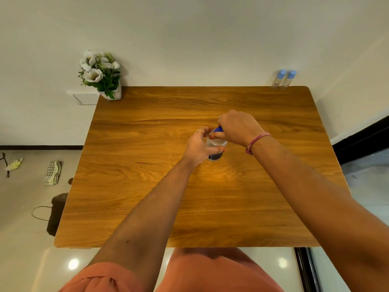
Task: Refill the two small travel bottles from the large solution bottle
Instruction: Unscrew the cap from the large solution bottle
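Both hands (219, 138) grip the large bottle (215, 148); its label is unreadable.

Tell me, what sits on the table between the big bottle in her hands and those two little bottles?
Nothing: the head view shows only bare table between the large bottle and the two small bottles.

Both bare forearms reaching forward and converging mid-frame, left hand (197, 146) fingers and thumb curled in a side grip, ring on one finger, right hand (236, 127) arched above it, fingertips pinching downward, pink cord bracelet on right wrist
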`<act>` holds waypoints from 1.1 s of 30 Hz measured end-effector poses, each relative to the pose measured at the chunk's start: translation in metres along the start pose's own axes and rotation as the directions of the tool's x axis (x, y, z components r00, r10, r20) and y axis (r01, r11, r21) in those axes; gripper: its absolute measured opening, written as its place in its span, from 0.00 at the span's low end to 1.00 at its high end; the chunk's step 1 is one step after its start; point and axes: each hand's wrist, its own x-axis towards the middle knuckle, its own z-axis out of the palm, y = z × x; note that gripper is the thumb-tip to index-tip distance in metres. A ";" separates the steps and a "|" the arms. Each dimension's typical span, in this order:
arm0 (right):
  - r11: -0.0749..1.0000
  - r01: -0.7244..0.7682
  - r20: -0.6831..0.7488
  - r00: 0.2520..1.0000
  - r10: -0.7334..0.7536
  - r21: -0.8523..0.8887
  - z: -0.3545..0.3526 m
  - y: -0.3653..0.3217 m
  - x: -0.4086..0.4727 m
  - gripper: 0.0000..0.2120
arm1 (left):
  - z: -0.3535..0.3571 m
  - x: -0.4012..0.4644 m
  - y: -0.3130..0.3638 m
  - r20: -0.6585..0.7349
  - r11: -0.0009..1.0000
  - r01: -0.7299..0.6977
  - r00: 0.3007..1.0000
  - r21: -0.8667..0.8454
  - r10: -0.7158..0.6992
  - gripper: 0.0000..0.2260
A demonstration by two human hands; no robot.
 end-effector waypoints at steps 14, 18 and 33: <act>0.987 -0.032 0.008 0.999 0.032 0.156 0.012 0.003 0.002 0.13 | 0.000 0.000 0.000 -0.009 0.999 -0.004 1.000 0.033 0.005 0.34; 0.765 -0.276 0.071 0.954 0.290 0.582 0.020 0.010 -0.003 0.21 | 0.001 -0.001 0.002 -0.017 0.998 -0.016 1.000 0.059 0.017 0.33; -0.002 -0.444 0.384 0.771 0.508 0.896 0.128 0.035 -0.043 0.22 | -0.038 -0.022 -0.012 0.133 1.000 -0.012 0.991 -0.025 0.016 0.37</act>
